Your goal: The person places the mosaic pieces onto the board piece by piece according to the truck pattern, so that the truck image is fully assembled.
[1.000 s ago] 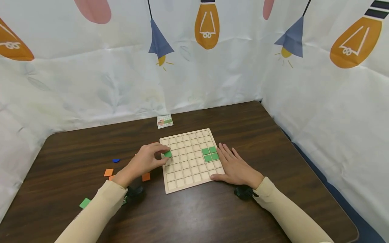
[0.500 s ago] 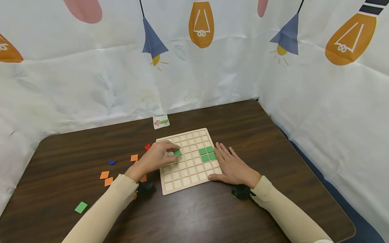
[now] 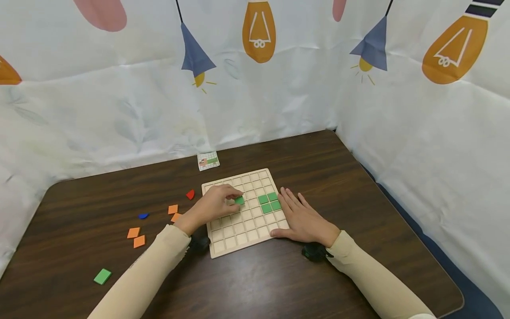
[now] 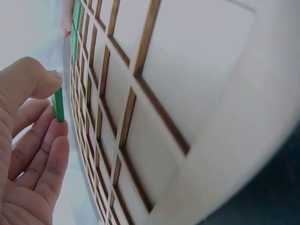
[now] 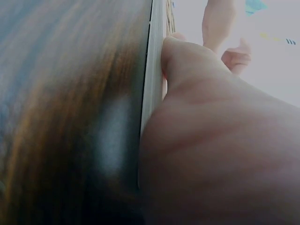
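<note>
A pale wooden grid board (image 3: pixel 250 232) lies on the dark table. My left hand (image 3: pixel 215 204) pinches a green square tile (image 3: pixel 239 200) between thumb and fingers over the board's middle columns. In the left wrist view the tile (image 4: pixel 58 104) is seen edge-on, held apart from the grid. Several green tiles (image 3: pixel 267 208) sit in a two-by-two block in cells near the board's right edge. Beside that block, my right hand (image 3: pixel 304 219) rests with straight fingers along the right edge, its thumb at the front right corner. The right wrist view shows the thumb (image 5: pixel 187 58) against the board's side.
Left of the board lie several orange tiles (image 3: pixel 139 241), a red piece (image 3: pixel 190 194), a blue piece (image 3: pixel 143 216) and a loose green tile (image 3: pixel 102 276). A small printed pattern card (image 3: pixel 208 161) lies behind the board. A printed curtain (image 3: pixel 139 102) borders the table.
My left hand has carried the green tile rightward from the board's left edge to its middle columns. The right hand stays at the right edge. The head view has shifted slightly.
</note>
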{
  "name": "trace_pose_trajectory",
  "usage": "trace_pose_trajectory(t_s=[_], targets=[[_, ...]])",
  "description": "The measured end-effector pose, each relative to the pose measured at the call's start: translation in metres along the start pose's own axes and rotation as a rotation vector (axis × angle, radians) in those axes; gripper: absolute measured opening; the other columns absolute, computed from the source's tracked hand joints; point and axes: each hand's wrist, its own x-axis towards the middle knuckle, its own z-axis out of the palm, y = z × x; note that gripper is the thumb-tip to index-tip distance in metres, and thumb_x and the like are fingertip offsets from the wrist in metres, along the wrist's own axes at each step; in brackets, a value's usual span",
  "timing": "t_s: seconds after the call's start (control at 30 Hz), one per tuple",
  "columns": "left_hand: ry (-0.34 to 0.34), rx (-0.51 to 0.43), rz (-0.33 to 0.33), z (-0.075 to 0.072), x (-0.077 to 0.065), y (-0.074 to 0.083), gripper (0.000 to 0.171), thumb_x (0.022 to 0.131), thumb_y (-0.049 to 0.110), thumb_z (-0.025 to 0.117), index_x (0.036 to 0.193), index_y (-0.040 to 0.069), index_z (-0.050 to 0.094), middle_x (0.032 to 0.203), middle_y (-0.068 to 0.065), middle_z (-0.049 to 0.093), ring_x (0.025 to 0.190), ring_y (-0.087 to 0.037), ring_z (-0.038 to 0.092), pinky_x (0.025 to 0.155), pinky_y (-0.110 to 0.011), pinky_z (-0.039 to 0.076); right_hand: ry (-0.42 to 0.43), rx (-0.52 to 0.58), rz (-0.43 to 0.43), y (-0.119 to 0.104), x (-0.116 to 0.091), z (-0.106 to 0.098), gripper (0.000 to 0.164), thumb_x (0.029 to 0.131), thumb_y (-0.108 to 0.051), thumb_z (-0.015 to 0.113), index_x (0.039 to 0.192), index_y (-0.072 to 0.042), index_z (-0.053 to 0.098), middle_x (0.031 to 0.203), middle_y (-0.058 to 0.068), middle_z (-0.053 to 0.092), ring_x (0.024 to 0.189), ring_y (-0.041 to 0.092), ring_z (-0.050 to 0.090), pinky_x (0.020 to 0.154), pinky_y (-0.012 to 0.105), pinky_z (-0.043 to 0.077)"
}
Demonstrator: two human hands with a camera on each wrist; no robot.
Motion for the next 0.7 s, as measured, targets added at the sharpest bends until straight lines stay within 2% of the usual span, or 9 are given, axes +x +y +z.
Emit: trace_pose_trajectory(t_s=[0.4,0.7], targets=[[-0.017,-0.014,0.038,0.01,0.015,0.009,0.034,0.09,0.019,0.078,0.121,0.006,0.076,0.111,-0.007,0.077,0.096,-0.018,0.073,0.085,-0.035,0.06,0.004,0.006,0.014,0.001,0.001,0.002,0.115,0.091,-0.084,0.044,0.167,-0.007,0.004,0.176,0.013,-0.003,0.165,0.03,0.0,0.133,0.058,0.009],[-0.039,-0.006,0.05,0.018,0.027,0.009,0.033,0.092,0.021,0.076,0.122,0.009,0.076,0.112,-0.004,0.077,0.096,-0.014,0.07,0.086,-0.034,0.059,0.004,0.01,0.01,0.001,0.001,0.002,0.114,0.092,-0.082,0.045,0.167,-0.007,0.004,0.176,0.013,-0.003,0.165,0.031,0.0,0.133,0.058,0.009]])
